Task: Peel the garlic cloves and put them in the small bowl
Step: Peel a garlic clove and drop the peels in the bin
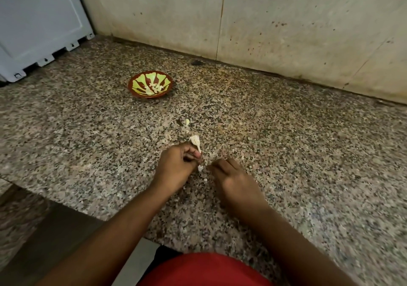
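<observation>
A small brown bowl [151, 85] with a yellow-green pattern stands on the granite counter [286, 131] and holds several peeled garlic cloves [156, 88]. My left hand [176, 164] has its fingers curled round the stem of a garlic piece [195, 141] that sticks up beyond the knuckles. My right hand [233, 182] is close beside it with fingers curled, and its fingertips are hidden, so what it holds is unclear. A small white bit of garlic [200, 168] lies between the two hands.
A loose pale clove or peel [187, 122] lies on the counter between the hands and the bowl. A grey plastic appliance [37, 27] stands at the back left. A stained wall [264, 21] runs along the back. The counter's front edge drops off at the lower left.
</observation>
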